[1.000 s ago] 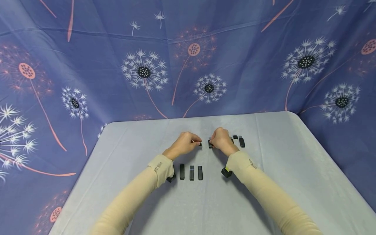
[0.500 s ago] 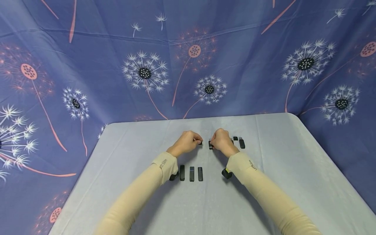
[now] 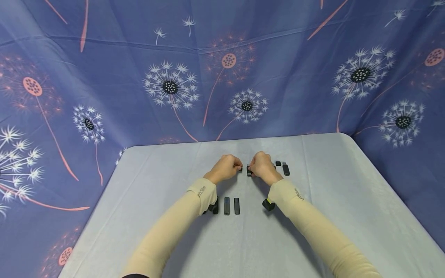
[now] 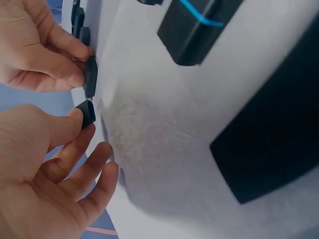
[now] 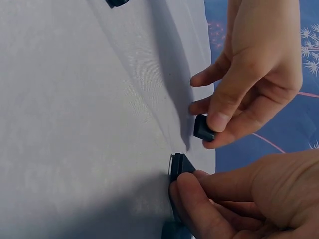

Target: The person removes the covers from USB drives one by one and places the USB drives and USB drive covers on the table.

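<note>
Near the far side of the table, my left hand (image 3: 225,168) pinches a small black USB stick cap (image 4: 87,113) between thumb and index finger. Its other fingers are spread and bent in the left wrist view. To the right, the thumb and fingers of my right hand (image 3: 262,166) grip a black USB stick (image 3: 248,172), whose left end points towards the cap in the right wrist view. A narrow gap separates cap and stick there. My right fingers hide much of the stick's body.
Beyond the right hand lie an uncapped black USB stick (image 3: 286,169) and a loose cap (image 3: 278,163). Closer to me stand two dark sticks in a row, one with a blue band (image 3: 227,206), one plain (image 3: 237,206). Another stick (image 3: 216,206) is partly behind the left cuff.
My left hand has moved rightward with the cap, closer to the stick, and its cuff now partly covers the leftmost near stick. My right hand has stayed in place.
</note>
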Available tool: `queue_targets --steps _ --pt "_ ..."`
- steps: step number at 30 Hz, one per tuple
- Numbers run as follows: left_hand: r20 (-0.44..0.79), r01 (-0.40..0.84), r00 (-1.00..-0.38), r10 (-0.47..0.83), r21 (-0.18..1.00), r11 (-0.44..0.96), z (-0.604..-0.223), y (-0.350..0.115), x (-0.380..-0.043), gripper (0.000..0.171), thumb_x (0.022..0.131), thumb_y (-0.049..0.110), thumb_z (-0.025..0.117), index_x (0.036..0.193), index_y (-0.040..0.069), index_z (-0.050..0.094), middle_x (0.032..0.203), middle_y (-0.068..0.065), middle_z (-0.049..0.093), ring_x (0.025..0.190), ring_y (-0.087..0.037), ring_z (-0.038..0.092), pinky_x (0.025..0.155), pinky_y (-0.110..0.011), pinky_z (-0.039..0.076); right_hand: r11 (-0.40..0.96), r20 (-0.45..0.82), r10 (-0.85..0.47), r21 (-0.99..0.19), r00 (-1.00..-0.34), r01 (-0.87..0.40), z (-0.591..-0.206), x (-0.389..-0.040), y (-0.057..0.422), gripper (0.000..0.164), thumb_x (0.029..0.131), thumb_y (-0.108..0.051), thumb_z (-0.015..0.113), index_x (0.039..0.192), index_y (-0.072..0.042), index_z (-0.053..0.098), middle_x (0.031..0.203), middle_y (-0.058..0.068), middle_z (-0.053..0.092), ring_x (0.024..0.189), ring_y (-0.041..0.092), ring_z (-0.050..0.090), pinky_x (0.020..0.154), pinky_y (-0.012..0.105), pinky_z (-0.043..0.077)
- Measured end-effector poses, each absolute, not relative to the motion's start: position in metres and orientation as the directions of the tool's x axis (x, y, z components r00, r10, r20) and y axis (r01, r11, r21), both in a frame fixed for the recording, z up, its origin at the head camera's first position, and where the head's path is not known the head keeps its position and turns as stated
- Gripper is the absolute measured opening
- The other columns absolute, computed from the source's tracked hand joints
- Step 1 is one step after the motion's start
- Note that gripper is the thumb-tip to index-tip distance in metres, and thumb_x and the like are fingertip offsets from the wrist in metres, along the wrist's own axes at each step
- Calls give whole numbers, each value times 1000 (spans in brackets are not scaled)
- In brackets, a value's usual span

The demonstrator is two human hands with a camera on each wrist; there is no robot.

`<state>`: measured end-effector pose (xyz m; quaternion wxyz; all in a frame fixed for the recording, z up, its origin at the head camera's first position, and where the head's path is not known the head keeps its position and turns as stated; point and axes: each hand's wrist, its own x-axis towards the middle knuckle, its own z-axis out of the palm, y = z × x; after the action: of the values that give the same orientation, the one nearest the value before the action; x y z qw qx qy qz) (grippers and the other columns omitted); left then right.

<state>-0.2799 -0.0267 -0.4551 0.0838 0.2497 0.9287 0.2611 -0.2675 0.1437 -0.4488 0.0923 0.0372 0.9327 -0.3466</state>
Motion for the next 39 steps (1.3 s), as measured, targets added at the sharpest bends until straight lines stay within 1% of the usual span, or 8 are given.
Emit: queue_targets --steps 3,7,15,21,26,35,39 --pt "-25 427 -861 507 506 749 -458 -25 -282 20 103 11 63 114 9 79 108 -5 78 97 -18 73 85 -31 59 756 -199 9 -640 -980 137 -449 -268 144 12 91 -3 76 80 0 75 75 13 74 62 19 74 61 28 56" --pt "-20 439 -858 513 491 753 -458 -22 -284 20 104 12 63 114 9 79 109 -5 78 99 -18 73 87 -31 59 755 -199 12 -640 -980 139 -449 -268 144 12 92 -3 76 80 1 75 76 13 73 61 19 73 59 26 55" --pt "-40 417 -869 493 475 775 -463 -16 -287 19 104 12 63 115 10 78 110 -4 78 101 -18 73 87 -31 59 757 -206 15 -637 -978 146 -449 -268 142 10 92 -2 75 82 1 76 84 16 76 62 19 75 61 28 58" --pt "-43 395 -884 466 466 792 -465 -13 -291 18 103 13 63 112 10 79 108 -4 78 98 -18 73 85 -30 59 756 -208 10 -639 -978 143 -449 -269 143 14 93 0 73 79 1 76 87 16 77 60 18 74 58 27 58" --pt "-59 364 -898 435 454 814 -463 -9 -292 19 104 14 63 113 10 79 111 -4 77 98 -19 73 83 -30 59 744 -213 20 -649 -977 157 -450 -270 144 15 94 2 71 79 1 76 89 15 77 58 15 72 59 27 59" --pt "-65 326 -917 394 450 832 -462 -4 -295 18 104 15 62 110 12 79 112 -5 77 95 -18 72 79 -30 59 738 -207 23 -656 -978 156 -449 -269 144 14 93 2 71 80 2 76 88 16 77 60 19 74 56 26 58" --pt "-65 313 -923 380 449 837 -463 -1 -296 17 104 16 63 107 12 79 110 -4 77 91 -17 71 77 -30 58 736 -210 17 -659 -978 154 -450 -268 145 12 93 0 74 81 2 76 89 16 75 62 19 74 58 27 58"
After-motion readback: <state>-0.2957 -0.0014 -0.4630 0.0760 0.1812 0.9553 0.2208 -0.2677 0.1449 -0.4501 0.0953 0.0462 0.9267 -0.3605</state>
